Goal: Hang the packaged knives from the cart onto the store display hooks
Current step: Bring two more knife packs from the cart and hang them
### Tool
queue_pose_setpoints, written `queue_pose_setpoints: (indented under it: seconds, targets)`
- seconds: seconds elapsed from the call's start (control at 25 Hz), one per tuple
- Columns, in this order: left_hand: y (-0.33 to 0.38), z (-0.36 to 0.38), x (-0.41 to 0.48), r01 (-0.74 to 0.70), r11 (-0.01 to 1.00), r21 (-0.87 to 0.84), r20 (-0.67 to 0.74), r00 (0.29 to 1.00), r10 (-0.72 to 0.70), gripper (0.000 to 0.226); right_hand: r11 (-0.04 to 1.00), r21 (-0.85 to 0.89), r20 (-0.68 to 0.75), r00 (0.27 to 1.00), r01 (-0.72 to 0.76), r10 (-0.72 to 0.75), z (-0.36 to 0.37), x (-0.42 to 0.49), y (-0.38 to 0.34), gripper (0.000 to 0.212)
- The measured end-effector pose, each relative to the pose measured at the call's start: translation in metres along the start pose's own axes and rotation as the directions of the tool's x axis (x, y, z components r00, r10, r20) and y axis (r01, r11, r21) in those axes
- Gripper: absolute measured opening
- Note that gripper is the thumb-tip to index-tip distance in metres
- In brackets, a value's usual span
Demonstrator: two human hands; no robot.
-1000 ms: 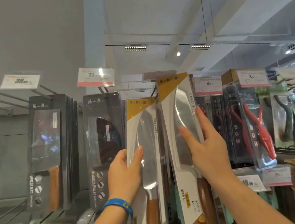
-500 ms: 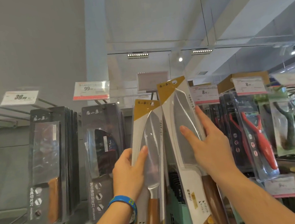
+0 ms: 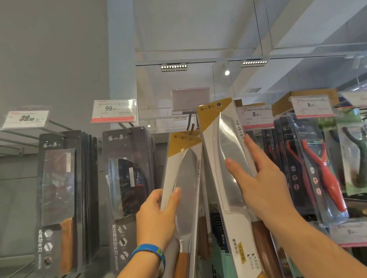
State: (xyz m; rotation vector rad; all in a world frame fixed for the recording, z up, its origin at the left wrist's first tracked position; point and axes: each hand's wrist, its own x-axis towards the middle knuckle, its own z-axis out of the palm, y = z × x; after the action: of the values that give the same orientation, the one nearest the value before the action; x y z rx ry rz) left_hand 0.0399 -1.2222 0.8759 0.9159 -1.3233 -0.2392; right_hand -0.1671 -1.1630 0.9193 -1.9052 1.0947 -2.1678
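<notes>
Both my arms are raised toward the display, the forearms coming up from the lower edge of view.

My left hand (image 3: 157, 219) grips the left knife pack (image 3: 182, 173) by its left edge, about halfway up. The thumb lies across the clear front; the other fingers are behind the card and out of sight. A blue wristband (image 3: 148, 251) sits at that wrist.

My right hand (image 3: 263, 182) grips the right knife pack (image 3: 227, 147) by its right edge. The thumb presses the clear cover over the blade, the forefinger stretches up along the edge, and the remaining fingers are behind the card. This pack stands higher than the left one, its top leaning left. The hang hole (image 3: 219, 104) in its yellow top shows free, up and to the right of the dark hook (image 3: 190, 122).

The left pack's yellow top lies just below the hook. Whether it hangs from it I cannot tell, as the right pack covers that corner.

The lower ends of both packs are cut off or hidden by my arms; the wooden handles show only in part.

To the left, black knife boxes (image 3: 59, 198) hang under price tags (image 3: 113, 111) reading 39 and 99. To the right hang red peelers (image 3: 323, 173). The goods at far right are too blurred to identify.
</notes>
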Motion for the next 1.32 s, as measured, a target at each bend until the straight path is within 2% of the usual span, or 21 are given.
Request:
queue_pose_setpoints:
  seconds: [0.12, 0.64, 0.8, 1.04, 1.16, 1.32]
  targets:
    - [0.013, 0.000, 0.014, -0.053, 0.998, -0.012, -0.010, 0.999, 0.053, 0.027, 1.000, 0.008, -0.003, 1.000, -0.005, 0.005, 0.002, 0.003, 0.004, 0.069]
    - [0.020, 0.002, 0.029, -0.044, 0.993, 0.114, 0.060, 0.998, 0.037, 0.039, 0.998, 0.042, 0.007, 0.999, -0.038, 0.037, -0.002, -0.002, 0.004, 0.068]
    - [0.018, -0.003, 0.028, -0.016, 0.990, 0.140, 0.042, 0.999, 0.011, 0.051, 0.999, 0.026, 0.016, 0.999, -0.043, 0.043, -0.005, 0.001, 0.002, 0.068]
    - [0.020, 0.009, 0.024, 0.027, 0.995, 0.092, -0.019, 1.000, -0.025, 0.067, 0.999, -0.016, 0.022, 0.999, -0.043, 0.043, -0.008, 0.001, 0.000, 0.069]
    - [0.014, -0.002, 0.026, 0.019, 0.993, 0.113, -0.055, 0.998, -0.013, 0.063, 0.999, -0.026, 0.025, 0.999, -0.043, 0.043, -0.004, 0.000, -0.002, 0.069]
    - [0.019, -0.003, 0.031, -0.035, 0.978, 0.206, -0.026, 0.999, 0.041, 0.056, 0.999, -0.019, 0.016, 0.999, -0.046, 0.047, 0.002, 0.000, -0.004, 0.070]
